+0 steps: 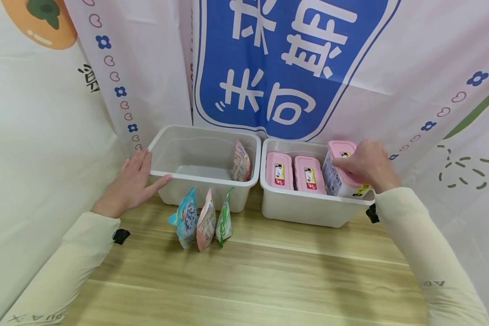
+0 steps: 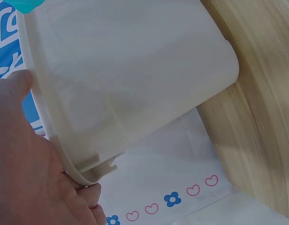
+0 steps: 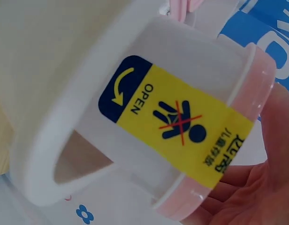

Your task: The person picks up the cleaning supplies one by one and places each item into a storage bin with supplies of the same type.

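Left grip (image 1: pixel 128 186) spread on bin (image 1: pixel 203 180) behind pouches (image 1: pixel 206 225), right grip (image 1: pixel 367 165) round tub (image 1: pixel 334 179) beside others (image 1: pixel 309 174)

Base of held tub (image 1: pixel 332 175) invisible

At 1 o'clock in the head view, we read 未来可期 in white on the blue wall print (image 1: pixel 269 68). At 3 o'clock sits the pink-lidded tub (image 1: pixel 333 176); its yellow label (image 3: pixel 170 117), close up in the right wrist view, shows us OPEN, a curved arrow, 儿童存放 and a red-crossed figure. Toward 7 o'clock, we cannot read the blue packet (image 1: pixel 186 219).
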Demonstrator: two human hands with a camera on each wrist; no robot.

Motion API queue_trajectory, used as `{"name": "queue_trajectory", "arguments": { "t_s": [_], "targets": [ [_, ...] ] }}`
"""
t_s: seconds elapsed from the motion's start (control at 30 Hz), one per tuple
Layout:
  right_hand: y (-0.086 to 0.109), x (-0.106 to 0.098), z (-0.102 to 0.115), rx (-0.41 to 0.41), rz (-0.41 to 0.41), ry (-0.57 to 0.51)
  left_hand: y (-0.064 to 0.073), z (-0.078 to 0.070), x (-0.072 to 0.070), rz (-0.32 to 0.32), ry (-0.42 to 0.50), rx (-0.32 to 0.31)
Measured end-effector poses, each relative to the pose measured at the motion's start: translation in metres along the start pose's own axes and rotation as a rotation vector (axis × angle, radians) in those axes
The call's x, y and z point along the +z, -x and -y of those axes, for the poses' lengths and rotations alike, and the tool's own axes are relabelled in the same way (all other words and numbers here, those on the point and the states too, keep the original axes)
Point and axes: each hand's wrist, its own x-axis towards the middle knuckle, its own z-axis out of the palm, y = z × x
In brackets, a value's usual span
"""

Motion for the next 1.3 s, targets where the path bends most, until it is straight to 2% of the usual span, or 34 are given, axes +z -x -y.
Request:
{"name": "queue_trajectory", "arguments": {
  "t_s": [0.63, 1.03, 1.3],
  "targets": [
    [-0.004, 0.025, -0.012, -0.016, -0.011, 0.024, -0.001, 0.001, -0.001, 0.017, -0.012, -0.007],
    [-0.005, 0.038, -0.016, -0.030, -0.038, 0.086, -0.001, -0.001, -0.001, 0.022, -0.012, -0.009],
    [-0.007, 0.046, -0.019, -0.029, -0.052, 0.081, 0.001, -0.001, -0.001, -0.004, 0.000, 0.003]
  ]
}}
